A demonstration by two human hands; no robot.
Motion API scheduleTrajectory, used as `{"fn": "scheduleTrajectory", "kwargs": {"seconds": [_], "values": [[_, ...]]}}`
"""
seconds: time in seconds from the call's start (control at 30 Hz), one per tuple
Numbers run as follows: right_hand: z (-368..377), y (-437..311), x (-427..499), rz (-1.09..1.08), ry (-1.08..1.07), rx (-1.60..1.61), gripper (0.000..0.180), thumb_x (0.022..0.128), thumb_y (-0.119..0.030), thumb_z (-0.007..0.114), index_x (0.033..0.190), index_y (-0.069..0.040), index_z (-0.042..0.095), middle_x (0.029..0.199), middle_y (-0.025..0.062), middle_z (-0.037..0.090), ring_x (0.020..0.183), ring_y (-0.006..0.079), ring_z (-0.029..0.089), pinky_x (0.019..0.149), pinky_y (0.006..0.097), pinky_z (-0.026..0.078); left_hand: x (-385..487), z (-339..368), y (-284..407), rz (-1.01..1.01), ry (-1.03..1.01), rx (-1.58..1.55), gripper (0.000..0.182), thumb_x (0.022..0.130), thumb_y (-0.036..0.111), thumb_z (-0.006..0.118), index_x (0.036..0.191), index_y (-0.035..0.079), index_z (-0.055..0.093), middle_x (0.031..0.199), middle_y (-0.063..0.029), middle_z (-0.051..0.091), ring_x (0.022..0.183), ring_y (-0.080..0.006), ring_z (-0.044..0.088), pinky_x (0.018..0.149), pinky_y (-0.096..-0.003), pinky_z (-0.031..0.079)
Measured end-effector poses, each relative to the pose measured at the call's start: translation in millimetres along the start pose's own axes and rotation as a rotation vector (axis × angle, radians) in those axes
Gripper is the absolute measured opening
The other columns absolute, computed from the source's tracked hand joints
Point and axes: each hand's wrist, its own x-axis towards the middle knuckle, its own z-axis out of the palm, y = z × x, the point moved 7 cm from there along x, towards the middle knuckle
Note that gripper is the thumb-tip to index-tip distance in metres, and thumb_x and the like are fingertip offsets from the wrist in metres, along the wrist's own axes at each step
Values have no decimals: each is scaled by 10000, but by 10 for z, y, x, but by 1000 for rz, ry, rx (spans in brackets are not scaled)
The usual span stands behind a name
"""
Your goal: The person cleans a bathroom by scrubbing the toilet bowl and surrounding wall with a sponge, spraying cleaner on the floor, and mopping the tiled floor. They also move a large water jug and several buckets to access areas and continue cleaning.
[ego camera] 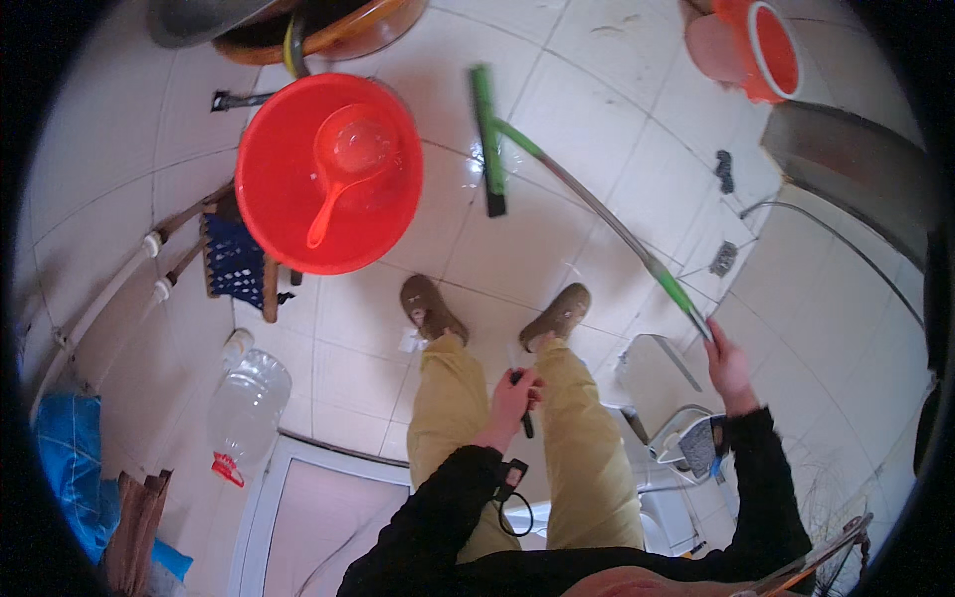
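Note:
My right hand (730,375) grips the metal pole of a floor squeegee (597,205) with green fittings. Its green head (487,142) lies over the white tiles, blurred, beside a shiny wet patch (475,163). In front of my thighs my left hand (513,403) is closed around a slim black handle (528,425); whatever lies at its far end is too faint to identify. To the left of the squeegee head stands a red plastic basin (265,216), with a red dipper (324,216) in it.
A stool with a blue woven seat (235,261) is partly under the basin. Left sits a large clear plastic bottle (250,407) with a red handle. A grey hose or cable (843,231) crosses the right side, below an orange bucket (772,52). Pipes (104,280) run along the left wall.

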Motion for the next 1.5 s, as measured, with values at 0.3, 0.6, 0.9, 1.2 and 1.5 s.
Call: {"fn": "scheduleTrajectory", "kwargs": {"seconds": [0.3,0.6,0.9,1.2,1.5], "values": [[-663,1212,-1653,191,131,135,430,876,-233,498,1291,-139,436,768,193,613,688,320,612,592,410,450,-590,234,524,175,60,-4,174,902,221,515,942,58,468,826,-92,622,569,-115,519,491,-235,410],[-232,650,-835,206,-254,335,377,850,-368,525,1053,-50,545,785,175,604,767,324,594,674,405,445,-2082,600,1672,460,153,63,174,909,229,510,916,56,493,789,-102,606,524,-109,494,457,-233,393],[441,-868,375,93,-261,626,402,897,-397,402,957,-26,544,851,232,597,862,421,554,720,476,431,-2364,802,2146,417,249,257,134,911,197,511,920,68,473,812,-99,621,525,-106,523,447,-210,391],[-722,789,-1237,540,-244,205,357,890,-392,439,941,-66,576,800,218,602,798,417,566,671,493,430,-2152,1143,2954,316,96,500,159,901,196,521,926,53,457,816,-98,616,545,-100,530,466,-217,418],[-1860,-644,369,108,66,225,331,901,-355,419,998,-68,552,779,214,605,729,415,578,637,517,452,-2475,1312,3706,456,10,458,142,896,181,530,915,58,463,810,-91,618,544,-104,544,466,-207,423]]}}
